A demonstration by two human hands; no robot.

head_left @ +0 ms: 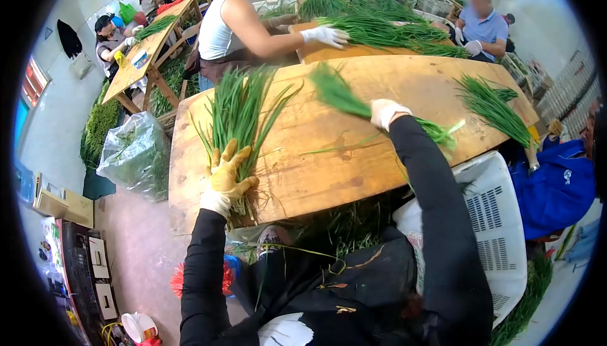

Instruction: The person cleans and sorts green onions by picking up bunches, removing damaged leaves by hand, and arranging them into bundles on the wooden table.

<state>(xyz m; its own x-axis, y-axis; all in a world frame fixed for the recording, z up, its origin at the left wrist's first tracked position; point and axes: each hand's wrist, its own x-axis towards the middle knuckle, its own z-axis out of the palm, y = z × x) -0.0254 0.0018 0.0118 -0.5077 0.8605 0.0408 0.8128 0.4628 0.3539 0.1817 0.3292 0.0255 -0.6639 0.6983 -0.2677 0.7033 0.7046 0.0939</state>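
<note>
My left hand (229,178), in a yellow glove with a white cuff, lies with fingers spread over the lower stems of a large bunch of green chives (243,109). The leaf tips of that bunch fan out away from me on the wooden table (303,175). On the right, my right hand (387,113), white-gloved, is closed around a smaller bunch of chives (344,96). Its leafy end points left and is smeared by motion, while pale stem ends stick out to the right of the hand. Loose leaves and bits of stem are scattered between both hands.
Another chive bunch (493,109) lies at the table's right end, by a co-worker in a blue garment (556,188). A white plastic crate (493,219) stands at my right. Across the table, a person in a white top (222,26) works beside heaped chives (379,33). A clear bag (136,153) sits left.
</note>
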